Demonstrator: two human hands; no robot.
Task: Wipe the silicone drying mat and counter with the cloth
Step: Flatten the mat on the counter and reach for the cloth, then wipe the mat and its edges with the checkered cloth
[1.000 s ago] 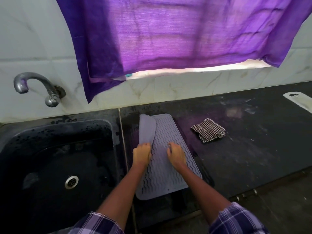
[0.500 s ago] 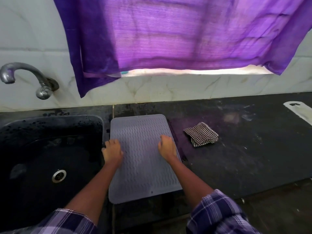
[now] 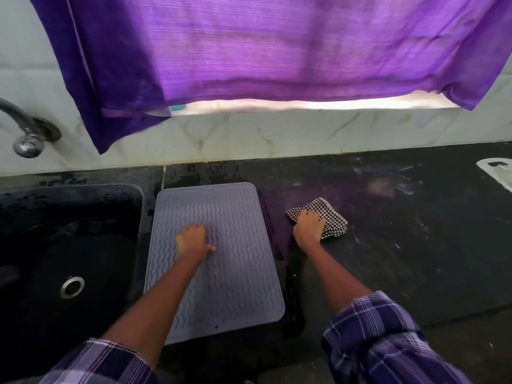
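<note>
A grey silicone drying mat [image 3: 238, 217] with wavy ridges lies flat on the black counter [image 3: 401, 245], just right of the sink. My left hand [image 3: 194, 239] presses down on the middle of the mat, fingers spread, holding nothing. A black-and-white checked cloth [image 3: 329, 220] lies crumpled on the counter to the right of the mat. My right hand [image 3: 309, 224] rests on the cloth's left part with fingers curled over it, gripping it.
A black sink [image 3: 69, 245] with a metal drain [image 3: 72, 285] is at the left, a chrome tap [image 3: 25, 131] above it. A purple curtain [image 3: 263, 51] hangs over the tiled wall. A white object [image 3: 498, 173] lies at the counter's far right.
The mat's folded left part got laid flat. My left hand moved onto the mat's middle. My right hand left the mat's right edge and went right onto the checked cloth.
</note>
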